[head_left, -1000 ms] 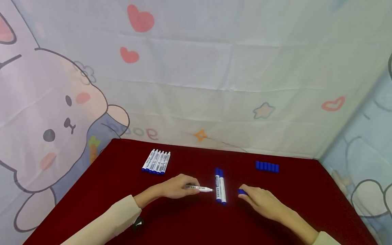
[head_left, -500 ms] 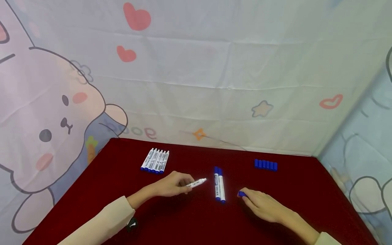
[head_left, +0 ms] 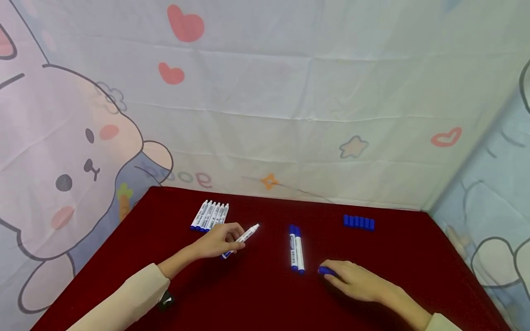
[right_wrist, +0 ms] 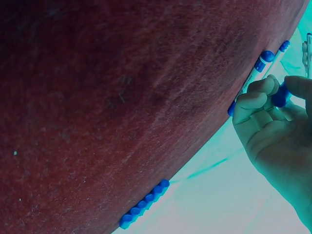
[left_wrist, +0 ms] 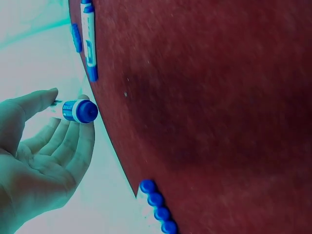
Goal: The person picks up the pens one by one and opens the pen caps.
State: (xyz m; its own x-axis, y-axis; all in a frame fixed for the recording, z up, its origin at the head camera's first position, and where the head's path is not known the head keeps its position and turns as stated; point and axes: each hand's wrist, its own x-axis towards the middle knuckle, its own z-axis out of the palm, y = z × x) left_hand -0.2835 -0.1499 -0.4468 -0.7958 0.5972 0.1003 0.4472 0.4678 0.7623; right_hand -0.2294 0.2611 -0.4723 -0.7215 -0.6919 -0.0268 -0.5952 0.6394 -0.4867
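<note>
Left hand [head_left: 218,241] pinching one uncapped white marker [head_left: 248,233]; right hand [head_left: 357,279] pinching one blue cap [head_left: 326,270]. Two capped markers [head_left: 294,250] between.

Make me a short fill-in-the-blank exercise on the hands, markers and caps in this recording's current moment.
1. The left hand holds a marker whose barrel is mostly ____.
2. The right hand holds a cap colored ____.
3. Between the hands lie ____ capped markers.
4. The row of loose caps lies nearer the ____ hand.

Missing words: white; blue; two; right.
</note>
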